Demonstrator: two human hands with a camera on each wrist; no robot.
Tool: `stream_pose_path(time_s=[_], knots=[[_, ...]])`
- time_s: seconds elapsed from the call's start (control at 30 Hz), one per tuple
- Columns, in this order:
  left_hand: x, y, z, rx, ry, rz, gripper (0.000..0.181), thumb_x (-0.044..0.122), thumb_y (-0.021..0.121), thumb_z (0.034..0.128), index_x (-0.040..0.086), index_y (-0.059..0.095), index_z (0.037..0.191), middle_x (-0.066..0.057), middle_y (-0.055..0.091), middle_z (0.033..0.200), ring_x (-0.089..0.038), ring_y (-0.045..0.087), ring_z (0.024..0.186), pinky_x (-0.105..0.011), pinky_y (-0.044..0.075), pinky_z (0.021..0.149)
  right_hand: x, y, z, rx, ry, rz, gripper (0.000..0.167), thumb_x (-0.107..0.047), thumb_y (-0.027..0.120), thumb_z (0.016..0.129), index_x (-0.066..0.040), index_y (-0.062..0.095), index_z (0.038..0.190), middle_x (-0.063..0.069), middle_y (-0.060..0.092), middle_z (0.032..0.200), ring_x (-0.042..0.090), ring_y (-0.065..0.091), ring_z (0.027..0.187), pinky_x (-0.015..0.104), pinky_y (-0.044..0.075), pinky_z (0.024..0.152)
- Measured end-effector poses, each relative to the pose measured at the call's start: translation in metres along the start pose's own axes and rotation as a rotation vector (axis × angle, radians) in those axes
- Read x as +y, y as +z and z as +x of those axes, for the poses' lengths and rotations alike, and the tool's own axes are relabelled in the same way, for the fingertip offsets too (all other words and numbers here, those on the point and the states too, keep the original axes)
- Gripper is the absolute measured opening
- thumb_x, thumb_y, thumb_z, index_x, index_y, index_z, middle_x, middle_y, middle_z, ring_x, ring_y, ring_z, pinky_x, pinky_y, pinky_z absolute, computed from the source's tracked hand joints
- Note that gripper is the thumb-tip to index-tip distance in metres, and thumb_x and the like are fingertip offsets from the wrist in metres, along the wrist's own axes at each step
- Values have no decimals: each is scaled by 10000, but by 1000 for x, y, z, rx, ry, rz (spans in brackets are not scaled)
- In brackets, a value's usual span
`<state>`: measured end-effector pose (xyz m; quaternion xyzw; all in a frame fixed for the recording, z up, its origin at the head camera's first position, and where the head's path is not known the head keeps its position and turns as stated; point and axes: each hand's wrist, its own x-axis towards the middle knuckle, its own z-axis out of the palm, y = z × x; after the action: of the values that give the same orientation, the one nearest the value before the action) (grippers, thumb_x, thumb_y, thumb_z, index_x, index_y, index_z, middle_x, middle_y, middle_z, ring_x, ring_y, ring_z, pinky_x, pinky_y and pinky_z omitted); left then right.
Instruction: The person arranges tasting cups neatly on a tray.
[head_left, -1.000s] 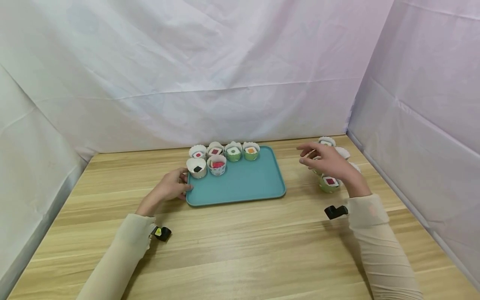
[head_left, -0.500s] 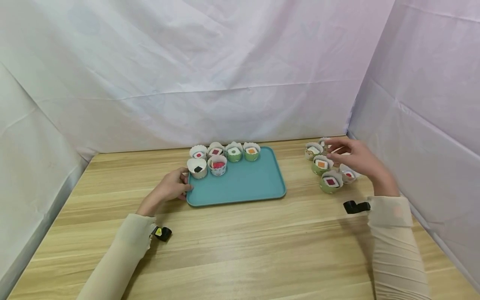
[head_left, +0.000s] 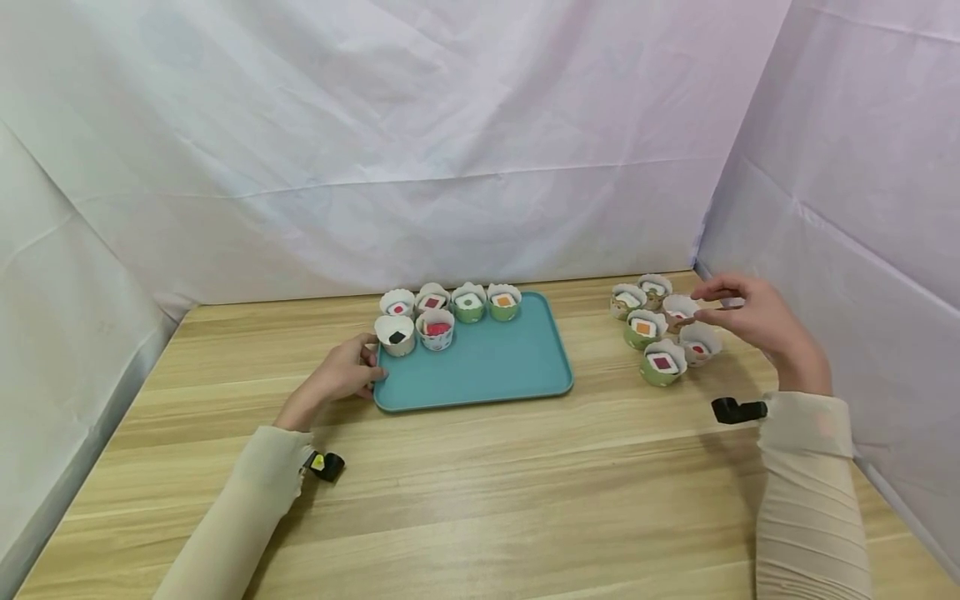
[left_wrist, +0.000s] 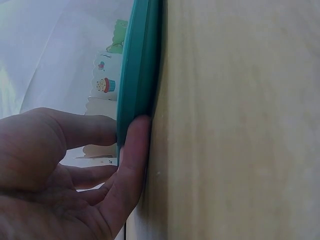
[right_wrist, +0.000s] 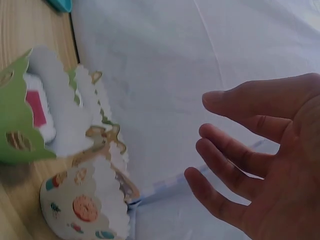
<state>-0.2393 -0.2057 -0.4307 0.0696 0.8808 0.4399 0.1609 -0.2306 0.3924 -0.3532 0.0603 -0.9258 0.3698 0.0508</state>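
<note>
My left hand point(head_left: 341, 371) pinches the left rim of the teal tray point(head_left: 495, 367); in the left wrist view its fingers reach round the tray edge point(left_wrist: 135, 75). On the tray's back and left part stand several paper baking cups, among them a white one with a black piece point(head_left: 395, 335) beside my left fingers. My right hand point(head_left: 765, 321) hovers at the right cluster of paper cups, fingertips by a cup with a red-marked piece point(head_left: 681, 312). In the right wrist view the right hand point(right_wrist: 260, 155) is bent loosely, nothing in it, apart from the nearest green cup point(right_wrist: 20, 120).
The right cluster has several paper cups, including a green one with a dark red square point(head_left: 663, 363) and a white one with a red dot point(head_left: 700, 344). White cloth walls point(head_left: 450, 150) border the wooden table point(head_left: 480, 500) behind and at the sides.
My right hand has moved rightward across the cup cluster, uncovering cups it hid before. The left hand stays on the tray, and the cups appear to stand where they were.
</note>
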Motion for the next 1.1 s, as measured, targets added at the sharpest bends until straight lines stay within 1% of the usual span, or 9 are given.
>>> stream_pose_path(time_s=[0.1,0.23,0.37,0.47,0.67,0.8,0.87,0.97,1.1], knots=[[0,1,1,-1,-1,-6,678,18,651,958,-107,315,1533,-212,533,1090,-215,623,832,-356,677,676,8,-3,-1,-30,18,-62,413,-189,788,921,-16,657,1272,-54,639,1185,13,531,1056,130,472,767],[-2,1,2,-2,-11,-15,670,20,643,964,-94,316,1537,-215,527,1106,-218,608,844,-355,676,679,20,-6,-1,-125,49,-99,570,-212,781,927,-16,556,1413,206,547,1418,272,515,1245,218,429,883],[-2,0,2,-4,-19,-13,667,23,635,971,-84,311,1544,-216,520,1110,-221,599,852,-358,676,681,31,-4,-3,-200,86,-32,697,-202,785,924,21,444,1489,272,450,1505,417,450,1327,174,445,890],[-2,0,1,-3,-20,-8,666,23,634,973,-83,309,1545,-210,519,1103,-217,595,842,-357,675,679,38,-2,-3,-215,106,9,735,-185,797,913,28,413,1502,248,438,1503,329,466,1285,66,456,814],[-1,1,1,-2,-19,-11,662,22,633,971,-81,314,1542,-211,520,1104,-207,592,824,-357,674,672,50,0,-3,-243,109,8,712,-145,796,897,27,435,1486,226,485,1470,57,513,1157,69,484,836],[-1,1,1,2,-18,-8,649,27,631,971,-78,323,1534,-206,518,1102,-199,587,812,-353,672,661,61,2,-4,-253,91,24,680,-160,801,896,13,473,1465,100,540,1417,-56,504,1133,61,477,859],[0,0,0,1,-16,-4,645,30,628,973,-77,325,1533,-204,518,1099,-197,587,809,-351,671,659,65,3,-4,-260,75,29,677,-160,800,896,2,474,1467,70,535,1413,-73,488,1136,54,457,867],[0,0,0,1,-12,-9,643,26,629,971,-80,328,1530,-202,521,1091,-196,589,805,-351,670,656,70,5,-5,-266,59,34,689,-151,805,887,-2,464,1466,130,518,1442,-70,489,1132,56,435,871],[1,0,-1,-1,-7,-15,645,20,634,967,-91,328,1523,-200,523,1077,-193,591,798,-356,671,651,76,9,-5,-283,59,24,720,-134,816,866,-6,449,1472,256,468,1498,101,523,1207,74,419,883]])
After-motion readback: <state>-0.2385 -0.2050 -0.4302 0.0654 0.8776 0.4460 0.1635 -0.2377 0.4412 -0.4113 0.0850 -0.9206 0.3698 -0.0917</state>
